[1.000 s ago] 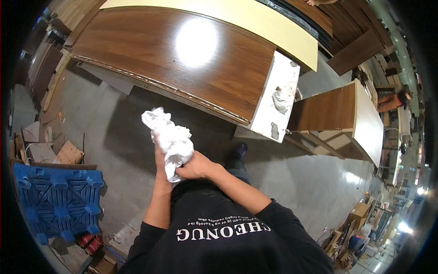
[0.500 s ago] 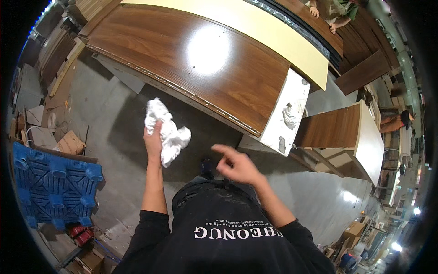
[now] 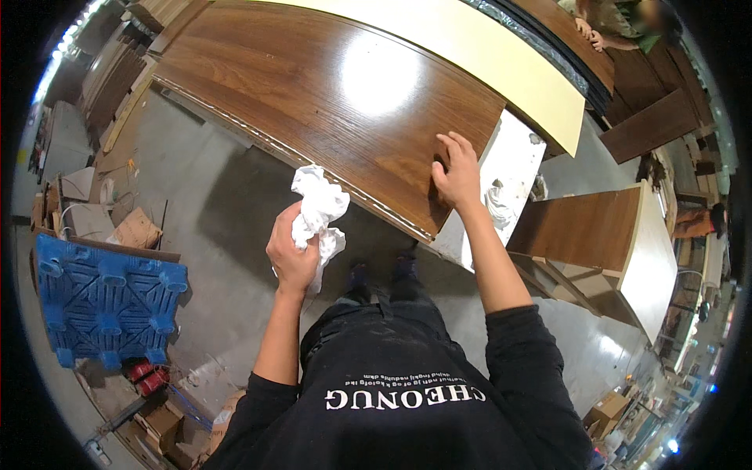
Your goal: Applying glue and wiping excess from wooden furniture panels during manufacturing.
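Fingers of L hand [image 3: 292, 252] clamped on crumpled white cloth [image 3: 319, 207], which bulges out at 12–1 o'clock of the fist, by the near edge of brown board [image 3: 305, 86]; cloth/board contact unclear. R hand [image 3: 460, 174] at 2 o'clock from L, fingers apart, nothing gripped, over the board's right end; can't tell if touching. White wad [image 3: 501, 202] at approx 4 o'clock from R, on white surface [image 3: 523, 149]. Pale yellow panel [image 3: 509, 66] past board's far edge, approx 1 o'clock from R. Brown/white cabinet [image 3: 580, 223] approx 4 o'clock, further out. Blue pallet [image 3: 110, 270] on flr, 8–9 o'clock from L. Co-worker's hands [image 3: 597, 41] 1–2 o'clock from R, well apart.
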`<move>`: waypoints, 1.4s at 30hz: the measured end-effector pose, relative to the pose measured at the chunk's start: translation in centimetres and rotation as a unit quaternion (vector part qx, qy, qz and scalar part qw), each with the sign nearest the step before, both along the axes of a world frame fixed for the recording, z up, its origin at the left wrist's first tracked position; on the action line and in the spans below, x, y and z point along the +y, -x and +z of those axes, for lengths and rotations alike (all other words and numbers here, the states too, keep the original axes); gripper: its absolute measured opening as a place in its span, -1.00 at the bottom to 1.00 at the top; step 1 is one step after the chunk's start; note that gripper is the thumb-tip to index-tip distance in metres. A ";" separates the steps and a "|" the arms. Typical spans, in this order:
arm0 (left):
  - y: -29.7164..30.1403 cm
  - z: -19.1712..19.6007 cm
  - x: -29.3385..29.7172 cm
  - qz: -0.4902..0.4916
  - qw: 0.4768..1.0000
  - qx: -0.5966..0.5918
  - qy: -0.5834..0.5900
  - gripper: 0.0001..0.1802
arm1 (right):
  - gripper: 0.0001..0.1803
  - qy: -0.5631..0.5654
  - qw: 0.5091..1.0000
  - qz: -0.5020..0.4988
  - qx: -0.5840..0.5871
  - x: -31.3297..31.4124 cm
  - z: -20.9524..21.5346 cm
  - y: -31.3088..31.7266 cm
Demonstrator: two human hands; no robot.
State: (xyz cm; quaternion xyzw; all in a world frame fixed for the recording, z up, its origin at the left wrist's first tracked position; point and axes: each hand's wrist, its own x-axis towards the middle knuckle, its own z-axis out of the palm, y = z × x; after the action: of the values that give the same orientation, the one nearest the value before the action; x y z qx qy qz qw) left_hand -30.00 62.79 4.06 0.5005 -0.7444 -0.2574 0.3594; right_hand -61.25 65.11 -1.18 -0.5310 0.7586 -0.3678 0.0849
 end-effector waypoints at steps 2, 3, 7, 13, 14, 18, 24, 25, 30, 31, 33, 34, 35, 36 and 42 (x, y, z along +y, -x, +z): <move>1.8 0.2 0.9 -0.003 1.000 -0.007 0.018 -0.53 | -0.53 -0.027 0.989 -0.043 0.139 -1.2 -1.6 0.6; 2.6 -0.1 1.5 -0.001 0.999 -0.011 0.035 -0.53 | -0.53 -0.025 0.990 -0.036 0.132 -1.6 -1.9 0.3; 5.4 -3.4 5.4 -0.007 0.996 -0.083 0.020 -0.41 | -0.52 -0.028 0.992 -0.048 0.109 -1.6 -1.7 -0.5; 6.5 -9.1 8.4 -0.028 0.969 -0.219 -0.109 -0.35 | -0.51 -0.014 0.995 -0.033 0.094 -1.6 -1.3 -0.3; 6.0 -9.8 8.8 0.024 0.969 -0.198 -0.147 -0.39 | -0.50 -0.020 0.996 -0.029 0.084 -1.5 -1.5 -0.3; 5.7 -9.0 8.0 0.155 0.968 -0.089 -0.175 -0.48 | -0.48 -0.023 0.997 -0.027 0.076 -1.3 -1.5 0.3; 8.8 -6.6 2.7 0.221 0.943 0.109 -0.222 -0.42 | -0.47 -0.017 0.998 -0.021 0.057 -1.3 -1.1 0.2; 8.5 -7.0 1.7 0.233 0.944 0.086 -0.217 -0.45 | -0.47 -0.013 0.998 -0.018 0.055 -1.4 -1.1 0.2; 3.8 -8.7 -1.8 0.355 0.913 0.122 -0.161 -0.50 | -0.46 0.005 0.998 -0.023 0.053 -1.9 -1.2 0.3; 2.5 -8.2 -2.6 0.330 0.922 0.154 -0.129 -0.57 | -0.46 0.006 0.998 -0.022 0.056 -2.1 -1.3 0.3; 0.9 -5.6 -4.4 0.326 0.940 0.086 -0.060 -0.62 | -0.46 -0.018 0.997 -0.026 0.064 -2.2 -1.5 0.1; -0.1 -4.2 -5.5 0.318 0.948 0.019 0.015 -0.63 | -0.45 -0.015 0.997 -0.024 0.074 -2.1 -1.5 0.2; -0.8 -2.9 -6.7 0.308 0.946 -0.047 0.089 -0.63 | -0.45 -0.013 0.996 -0.021 0.080 -2.0 -1.6 0.3; 0.0 0.1 -7.8 0.275 0.957 -0.061 0.075 -0.61 | -0.44 -0.022 0.995 -0.027 0.091 -1.9 -1.7 0.5; 7.6 4.4 -12.1 -0.273 0.936 -0.138 0.172 -0.86 | -0.40 -0.049 0.988 -0.040 0.140 -1.8 -1.7 0.3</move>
State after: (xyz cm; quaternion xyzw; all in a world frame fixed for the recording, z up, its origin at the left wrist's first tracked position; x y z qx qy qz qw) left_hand -37.59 50.72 8.51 0.2388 -0.9276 -0.1419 0.2496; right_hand -61.50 63.35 -2.91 -0.5421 0.8005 -0.2554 -0.0111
